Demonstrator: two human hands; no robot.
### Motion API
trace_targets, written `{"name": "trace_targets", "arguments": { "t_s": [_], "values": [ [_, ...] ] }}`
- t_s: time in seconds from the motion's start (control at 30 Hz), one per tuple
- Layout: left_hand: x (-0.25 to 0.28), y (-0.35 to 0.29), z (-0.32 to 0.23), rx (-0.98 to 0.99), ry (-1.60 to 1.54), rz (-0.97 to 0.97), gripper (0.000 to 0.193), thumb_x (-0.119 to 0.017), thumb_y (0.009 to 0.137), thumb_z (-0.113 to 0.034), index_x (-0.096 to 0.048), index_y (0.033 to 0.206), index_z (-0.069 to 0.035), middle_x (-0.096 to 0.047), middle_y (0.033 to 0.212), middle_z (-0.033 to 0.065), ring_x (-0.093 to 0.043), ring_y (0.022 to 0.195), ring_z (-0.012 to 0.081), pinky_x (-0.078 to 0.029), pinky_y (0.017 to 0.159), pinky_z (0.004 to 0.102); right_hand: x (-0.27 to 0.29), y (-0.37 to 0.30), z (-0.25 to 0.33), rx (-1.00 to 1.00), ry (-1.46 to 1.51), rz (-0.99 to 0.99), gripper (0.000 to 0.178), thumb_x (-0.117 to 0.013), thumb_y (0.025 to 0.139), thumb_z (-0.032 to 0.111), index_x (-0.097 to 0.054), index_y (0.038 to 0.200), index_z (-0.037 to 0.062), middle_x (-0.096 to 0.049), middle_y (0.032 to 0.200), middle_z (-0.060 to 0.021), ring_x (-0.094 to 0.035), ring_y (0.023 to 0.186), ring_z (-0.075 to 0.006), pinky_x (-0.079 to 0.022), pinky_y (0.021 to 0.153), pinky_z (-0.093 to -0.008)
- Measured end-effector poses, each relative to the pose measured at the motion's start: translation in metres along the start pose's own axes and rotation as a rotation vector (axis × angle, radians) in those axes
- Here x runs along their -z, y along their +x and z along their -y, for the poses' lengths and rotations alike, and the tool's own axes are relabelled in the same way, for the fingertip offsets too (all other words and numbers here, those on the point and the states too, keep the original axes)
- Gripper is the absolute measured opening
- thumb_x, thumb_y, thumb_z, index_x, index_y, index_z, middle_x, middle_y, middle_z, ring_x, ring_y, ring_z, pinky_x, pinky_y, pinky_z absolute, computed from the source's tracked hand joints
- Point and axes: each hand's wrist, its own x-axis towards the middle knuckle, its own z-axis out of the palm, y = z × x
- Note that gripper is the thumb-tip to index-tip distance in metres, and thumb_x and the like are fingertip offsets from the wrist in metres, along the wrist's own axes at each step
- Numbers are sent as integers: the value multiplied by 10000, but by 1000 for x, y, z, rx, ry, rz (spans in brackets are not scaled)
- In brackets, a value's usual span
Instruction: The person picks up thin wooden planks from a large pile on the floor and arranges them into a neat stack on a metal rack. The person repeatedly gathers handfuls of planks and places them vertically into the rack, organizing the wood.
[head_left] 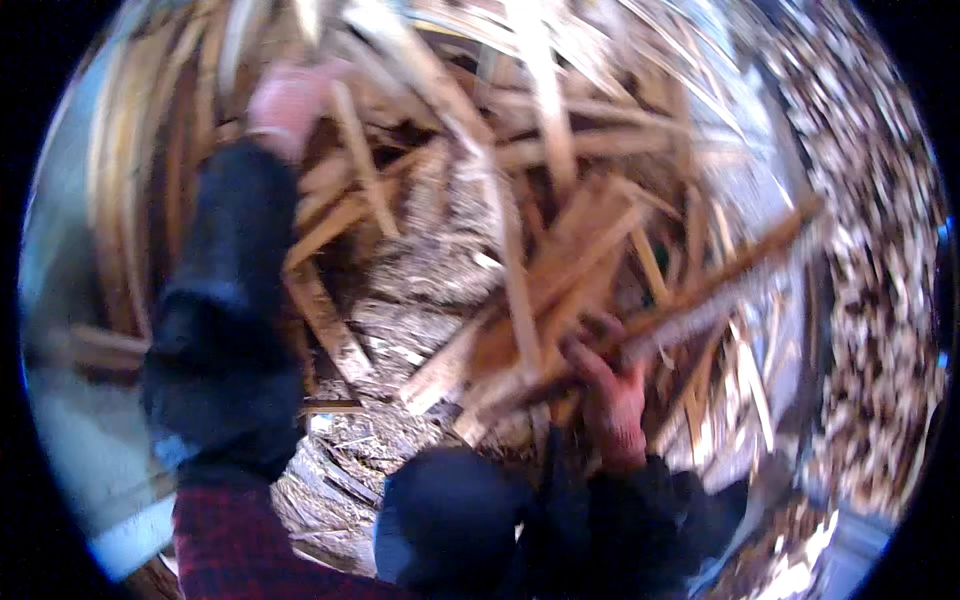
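My right hand (pixel 615 405), in a pinkish-red glove, grips a long, narrow strip of wood (pixel 722 272) with a brown, rough edge. The strip slants up to the right, and its lower end crosses a pair of wider boards (pixel 560 280). Farther off at the upper left, my left hand (pixel 290 105) reaches into the heap of loose wood. It wears a similar glove, and motion blur smears its fingers, so whether it holds a piece is unclear. A thin stick (pixel 362 160) slants down just right of it.
Scrap slats and sticks (pixel 545 90) lie crisscrossed at the far side. Long strips (pixel 120 190) lean along the left, beside a pale wall (pixel 60 290). Wood chips and bark (pixel 425 270) cover the ground in the middle. A large mass of brownish pieces (pixel 870 250) fills the right.
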Motion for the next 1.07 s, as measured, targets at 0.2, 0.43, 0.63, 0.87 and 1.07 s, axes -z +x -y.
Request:
{"name": "trace_targets", "arguments": {
  "t_s": [0.2, 0.43, 0.63, 0.87, 1.07],
  "values": [
    [153, 44, -122, 203, -1137, 364, 343, -626, 864, -295, -683, 1061, -19, -662, 937, 70, -644, 805, 149, -511, 696, 255, -25, 42, 46, 358, -148, 330, 492, -652, 868, 107, -507, 1328, 11, -613, 1147, -45, -563, 1017, -135, -453, 902, -290],
    [132, 13, -268, 3, -1654, 385, 594, -701, 817, -372, -552, 1254, 2, -618, 1128, 105, -596, 1021, 200, -480, 908, 328, -22, 18, 54, 513, -49, 512, 347, -746, 822, 200, -624, 1104, 38, -642, 953, -12, -575, 907, -113, -477, 822, -278],
    [113, -6, -392, 80, -1775, 554, 695, -758, 758, -429, -532, 1244, 14, -606, 1157, 175, -582, 1070, 261, -461, 919, 346, 105, 23, 38, 330, -27, -9, 337, -728, 797, 242, -657, 1015, -5, -673, 914, -80, -631, 833, -192, -509, 773, -321],
    [25, -109, -256, 340, -830, 130, 857, -799, 689, -495, -488, 1303, 16, -535, 1270, 233, -495, 1212, 347, -386, 1036, 407, 229, 44, 56, 218, -596, -453, 642, -777, 742, 290, -524, 1218, -60, -635, 1074, -161, -614, 946, -264, -494, 845, -366],
    [-3, -160, -6, 628, 135, 491, 1057, -686, 710, -595, -227, 1479, -34, -362, 1472, 211, -372, 1334, 391, -320, 1098, 416, 175, 73, 14, 407, -987, -447, 722, -773, 766, 293, -479, 1352, -9, -536, 1317, -201, -530, 1175, -294, -391, 1023, -363]
  ]
}}
